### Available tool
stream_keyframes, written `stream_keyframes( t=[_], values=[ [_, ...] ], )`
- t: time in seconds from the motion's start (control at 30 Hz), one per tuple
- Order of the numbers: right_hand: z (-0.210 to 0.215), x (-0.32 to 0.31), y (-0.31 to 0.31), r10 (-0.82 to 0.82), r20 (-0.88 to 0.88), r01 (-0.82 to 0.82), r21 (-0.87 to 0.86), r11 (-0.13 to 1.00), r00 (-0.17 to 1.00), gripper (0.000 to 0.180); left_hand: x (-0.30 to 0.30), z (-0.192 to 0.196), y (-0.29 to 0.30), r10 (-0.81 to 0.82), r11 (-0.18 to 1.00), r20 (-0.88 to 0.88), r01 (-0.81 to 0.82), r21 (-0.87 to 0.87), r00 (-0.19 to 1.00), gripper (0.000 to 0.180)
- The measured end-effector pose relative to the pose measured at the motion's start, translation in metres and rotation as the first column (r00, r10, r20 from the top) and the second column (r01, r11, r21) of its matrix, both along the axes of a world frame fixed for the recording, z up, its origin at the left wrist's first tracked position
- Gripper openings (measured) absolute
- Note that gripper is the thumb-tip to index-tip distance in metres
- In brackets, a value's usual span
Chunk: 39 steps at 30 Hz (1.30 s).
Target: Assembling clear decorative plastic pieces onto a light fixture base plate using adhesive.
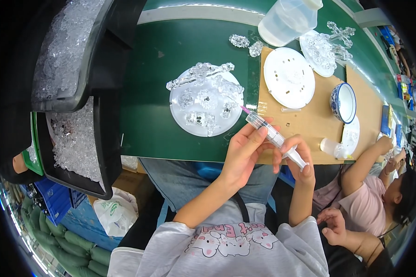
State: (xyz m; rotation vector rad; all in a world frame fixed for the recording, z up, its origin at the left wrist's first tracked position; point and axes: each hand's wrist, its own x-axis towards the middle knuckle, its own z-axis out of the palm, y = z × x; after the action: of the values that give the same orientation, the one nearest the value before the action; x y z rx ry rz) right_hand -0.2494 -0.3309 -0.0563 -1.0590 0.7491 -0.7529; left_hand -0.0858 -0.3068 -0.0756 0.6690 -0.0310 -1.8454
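Note:
Both of my hands hold a clear plastic syringe [273, 135] with a pink needle tip, slanted up to the left. My left hand [246, 151] is closed round its barrel, thumb on top. My right hand [302, 154] grips the rear end, by the flange and plunger. The tip [245, 109] is at the right edge of a white round plate [177, 113]; whether it touches anything there I cannot tell. On the plate lie several clear faceted pieces, among them a long cross-shaped piece [201, 74] and smaller ones with dark spots [198, 119].
Black bins [107, 69] of clear pieces stand at left. To the right are a cardboard sheet [305, 124], white discs [289, 94], a patterned bowl [343, 102], a small bottle [330, 147] and a large translucent jug [282, 23]. A person in pink [367, 201] sits at right.

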Motion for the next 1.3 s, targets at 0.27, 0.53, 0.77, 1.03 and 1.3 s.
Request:
stream_keyframes(
  t=[0.27, 0.53, 0.77, 1.03, 1.3],
  values=[
    [0.0004, 0.0013, -0.0001, -0.014, 0.016, 0.013, 0.009, 1.0, 1.0, 0.068, -0.0002, 0.0017, -0.0003, -0.001, 1.0, -0.013, 0.001, 0.003, 1.0, 0.041],
    [-0.0015, -0.004, 0.0008, -0.005, 0.046, 0.002, 0.061, 0.998, 0.999, 0.069, -0.0019, 0.0013, -0.0002, 0.015, 1.0, -0.003, -0.015, 0.0, 1.0, 0.041],
    [0.0001, -0.0028, -0.0006, -0.009, 0.023, 0.009, 0.027, 1.0, 1.0, 0.067, -0.0033, 0.0014, 0.0, 0.025, 1.0, -0.003, -0.025, 0.006, 1.0, 0.04],
    [-0.0002, -0.002, -0.0002, -0.017, 0.014, 0.016, 0.029, 0.999, 1.0, 0.064, -0.0035, -0.0002, 0.0005, 0.04, 0.999, -0.002, -0.04, -0.003, 0.999, 0.038],
    [0.002, -0.0018, -0.0015, -0.01, -0.001, 0.01, 0.023, 1.0, 1.0, 0.063, -0.0038, 0.0019, -0.0004, 0.044, 0.999, 0.0, -0.044, -0.002, 0.999, 0.038]
  ],
)
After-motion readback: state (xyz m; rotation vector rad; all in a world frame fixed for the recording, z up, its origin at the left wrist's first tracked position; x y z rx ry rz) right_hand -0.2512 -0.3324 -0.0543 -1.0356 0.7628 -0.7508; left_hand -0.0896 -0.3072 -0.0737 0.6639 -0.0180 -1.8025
